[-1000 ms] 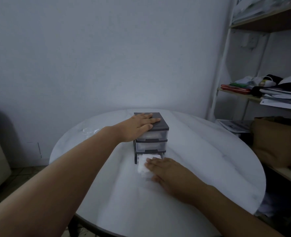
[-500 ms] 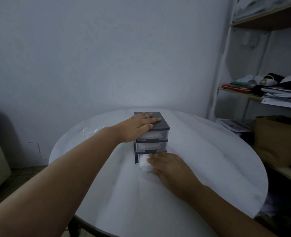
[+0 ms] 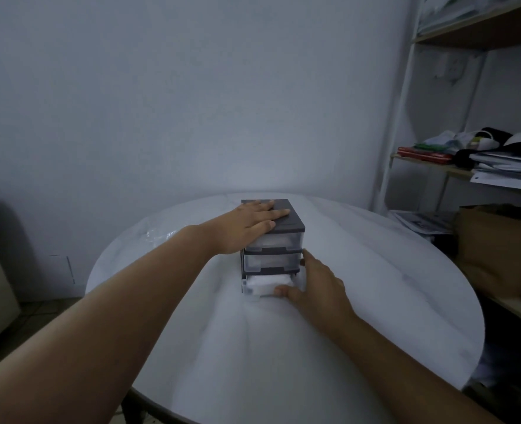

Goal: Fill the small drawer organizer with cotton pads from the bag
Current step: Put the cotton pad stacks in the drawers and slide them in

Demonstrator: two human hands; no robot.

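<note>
A plain pale wall is seen behind, and a cluttered shelf unit is placed at 3 o'clock. The foreground is filled by a round white table. Just past its centre, toward 12 o'clock, the drawer organizer is stood upright. The left hand is laid flat on its lid, fingers straight, so the unit is steadied. The right hand is set at 3 o'clock of the bottom drawer, thumb pressed on the drawer front and fingers stretched up the organizer's side, with nothing gripped. That drawer, pulled well out a second ago under a flat palm, is now pushed most of the way in. White cotton pads are still exposed in the gap. A crumpled clear bag is left at 10 o'clock. This drawer is judged filled, with only the last closing push outstanding.
</note>
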